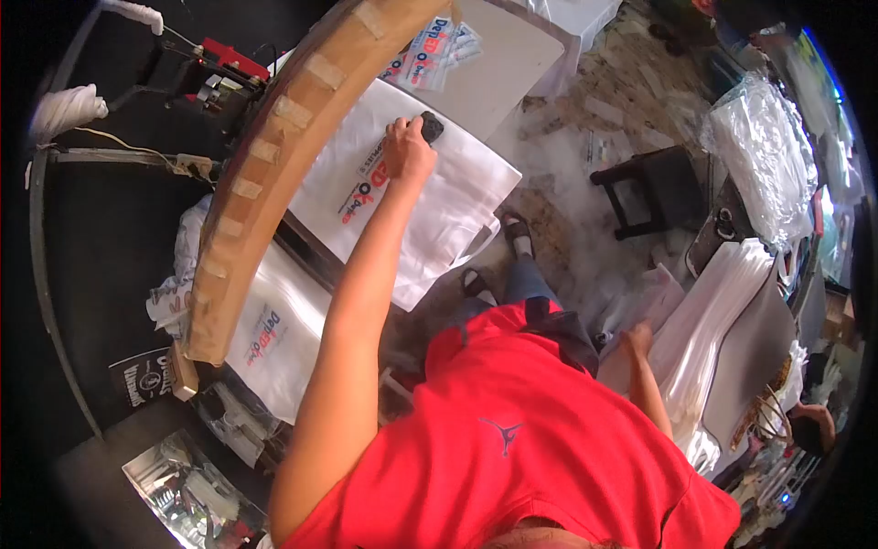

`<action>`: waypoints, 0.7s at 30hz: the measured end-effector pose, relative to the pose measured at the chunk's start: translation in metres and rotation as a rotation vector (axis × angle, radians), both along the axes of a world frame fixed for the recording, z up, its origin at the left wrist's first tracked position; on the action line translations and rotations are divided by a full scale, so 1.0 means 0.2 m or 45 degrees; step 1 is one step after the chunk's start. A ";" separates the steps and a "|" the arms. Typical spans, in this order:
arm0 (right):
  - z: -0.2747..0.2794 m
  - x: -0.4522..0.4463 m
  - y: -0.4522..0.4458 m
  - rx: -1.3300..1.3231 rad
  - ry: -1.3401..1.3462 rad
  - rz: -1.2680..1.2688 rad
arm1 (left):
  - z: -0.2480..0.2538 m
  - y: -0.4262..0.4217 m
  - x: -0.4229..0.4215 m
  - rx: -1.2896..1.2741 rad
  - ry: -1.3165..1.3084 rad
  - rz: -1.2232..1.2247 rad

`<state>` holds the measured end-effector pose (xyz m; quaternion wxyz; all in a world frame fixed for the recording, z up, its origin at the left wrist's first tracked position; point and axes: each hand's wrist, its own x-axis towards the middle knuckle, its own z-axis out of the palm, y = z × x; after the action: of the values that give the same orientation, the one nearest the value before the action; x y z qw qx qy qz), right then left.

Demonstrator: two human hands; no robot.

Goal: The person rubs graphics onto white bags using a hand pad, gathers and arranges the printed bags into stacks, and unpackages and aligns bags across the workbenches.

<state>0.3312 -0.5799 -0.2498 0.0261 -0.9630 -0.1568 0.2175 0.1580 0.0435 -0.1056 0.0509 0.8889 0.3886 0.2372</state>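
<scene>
My left hand (pixel 409 151) is closed around a black crumpled item (pixel 431 127), which rests on a flat white bag (pixel 466 178) with red and blue print. The outstretched arm crosses part of that print. Low at my other side, my right hand (pixel 637 341) has its fingers closed at the edge of a thin white bag (pixel 654 302), beside a long stack of folded white bags (pixel 709 316). More printed white material (pixel 279 320) lies left of my left arm.
A long brown cardboard piece (pixel 265 174) with tape strips curves past the printed bag. Printed packets (pixel 428 55) lie beyond it. A black stool (pixel 649 188) stands on the littered floor, near a plastic-wrapped bundle (pixel 764 156). An open box (pixel 187 489) is at lower left.
</scene>
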 end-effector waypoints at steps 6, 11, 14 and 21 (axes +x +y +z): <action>-0.31 0.03 -0.18 0.025 0.048 -0.088 | -0.07 -0.17 -0.58 -0.030 -0.067 0.061; 0.16 -0.03 0.08 -0.053 0.213 -0.156 | -0.16 -0.06 -0.64 0.032 0.031 0.302; 0.09 -0.07 0.06 -0.086 0.110 -0.178 | -0.11 0.05 -0.31 -0.056 0.114 0.302; 0.04 -0.08 0.05 0.109 -0.086 -0.375 | -0.25 0.28 -0.22 0.015 0.067 0.092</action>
<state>0.3148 -0.5696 -0.2423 0.0935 -0.9804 -0.0236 0.1719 0.1132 0.0989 -0.1555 0.0269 0.8806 0.4201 0.2176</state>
